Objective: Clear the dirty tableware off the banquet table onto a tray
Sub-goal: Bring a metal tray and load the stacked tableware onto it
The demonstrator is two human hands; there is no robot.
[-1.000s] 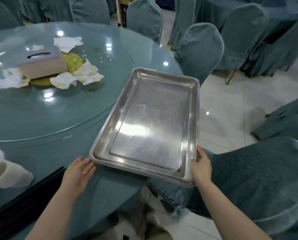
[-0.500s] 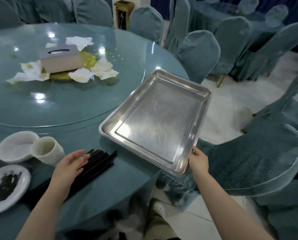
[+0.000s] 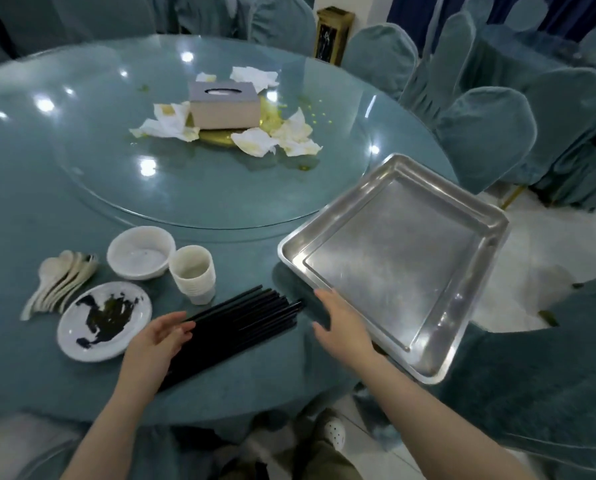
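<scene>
An empty steel tray (image 3: 393, 268) rests on the right edge of the round table (image 3: 23, 188), partly overhanging it. My right hand (image 3: 341, 327) is at the tray's near left corner, fingers apart, holding nothing. My left hand (image 3: 154, 341) hovers open at the near end of a bundle of black chopsticks (image 3: 241, 327). Left of them lie a white plate (image 3: 104, 320) smeared with dark sauce, a stack of white cups (image 3: 194, 273), a white bowl (image 3: 139, 252) and a pile of white spoons (image 3: 59, 284).
A glass turntable (image 3: 185, 188) carries a tissue box (image 3: 222, 103), crumpled napkins (image 3: 279, 140) and a yellow spill. Covered chairs (image 3: 483, 133) ring the table; one (image 3: 549, 393) stands right beside the tray. White tiled floor (image 3: 538, 244) lies to the right.
The view swung left, bringing the tableware into sight. My right hand let go of the tray's near edge and moved to its left corner. My left hand reached the chopsticks.
</scene>
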